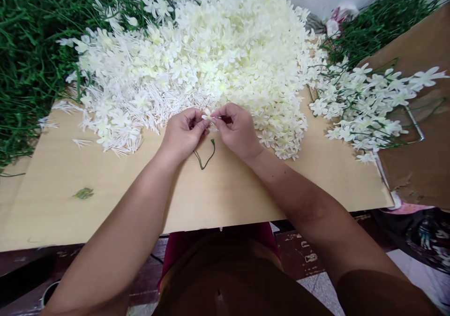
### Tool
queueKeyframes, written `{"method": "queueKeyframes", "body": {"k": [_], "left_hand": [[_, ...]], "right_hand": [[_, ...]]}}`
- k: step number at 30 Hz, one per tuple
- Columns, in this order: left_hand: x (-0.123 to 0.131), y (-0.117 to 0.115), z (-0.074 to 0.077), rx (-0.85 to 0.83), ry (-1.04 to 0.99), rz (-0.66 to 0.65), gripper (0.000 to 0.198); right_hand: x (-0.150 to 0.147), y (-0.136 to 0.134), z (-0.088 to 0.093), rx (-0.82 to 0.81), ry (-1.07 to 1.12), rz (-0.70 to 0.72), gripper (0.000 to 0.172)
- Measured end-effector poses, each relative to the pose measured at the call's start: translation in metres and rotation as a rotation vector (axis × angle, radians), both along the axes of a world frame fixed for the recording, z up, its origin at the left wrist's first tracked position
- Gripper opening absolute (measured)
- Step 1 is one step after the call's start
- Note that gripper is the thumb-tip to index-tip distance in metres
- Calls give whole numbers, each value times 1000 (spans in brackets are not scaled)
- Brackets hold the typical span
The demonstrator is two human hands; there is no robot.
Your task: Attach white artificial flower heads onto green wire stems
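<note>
Above the table, both hands meet at a small white artificial flower (207, 115). My left hand (183, 132) is closed, its thumb and forefinger pinching the flower from the left. On the other side, my right hand (238, 129) is also closed, fingertips pinched at the flower's edge where a thin white bit shows. A bent green plastic stem (202, 166) loops just below the fingers; one end disappears by my left hand, and I cannot tell whether that hand holds it. Right behind the hands rises a big heap of loose white flower pieces (225, 48) with thin white stamens among them.
Green plastic stems (31, 58) are piled at the left, with another bunch (379, 25) at the back right. Flowers on green stems (372, 100) lie over a brown cardboard box (418, 166) at the right. A small leaf (83, 193) rests on the wooden table (123, 203).
</note>
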State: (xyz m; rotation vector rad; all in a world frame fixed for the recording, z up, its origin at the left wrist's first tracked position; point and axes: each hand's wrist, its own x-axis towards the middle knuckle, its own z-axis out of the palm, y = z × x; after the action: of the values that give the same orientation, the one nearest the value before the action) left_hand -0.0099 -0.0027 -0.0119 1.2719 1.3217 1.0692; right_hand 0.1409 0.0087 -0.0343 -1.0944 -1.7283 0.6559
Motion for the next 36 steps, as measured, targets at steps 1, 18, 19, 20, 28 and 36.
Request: {"method": "queueKeyframes", "body": {"k": [1,18,19,20,28,36], "left_hand": [[-1,0,-1,17,32,-1,18],[-3,0,8,50,-85,-1,15],[-3,0,9,56,-85,-4,15],[-3,0,9,66,-82,-5,14],[-8,0,-1,207,43,-19,8],[-24,-2,9,229,255,-59,3]], "right_hand": [[-2,0,0,45,-56,-15,7],[3,5,6,-355,479,228,26],[2,4,6,-370,485,235,30],[2,4,7,-380,485,238,33],[-3,-2,13,-415,479,267,56],[-3,3,5,-378,418,284,53]]}}
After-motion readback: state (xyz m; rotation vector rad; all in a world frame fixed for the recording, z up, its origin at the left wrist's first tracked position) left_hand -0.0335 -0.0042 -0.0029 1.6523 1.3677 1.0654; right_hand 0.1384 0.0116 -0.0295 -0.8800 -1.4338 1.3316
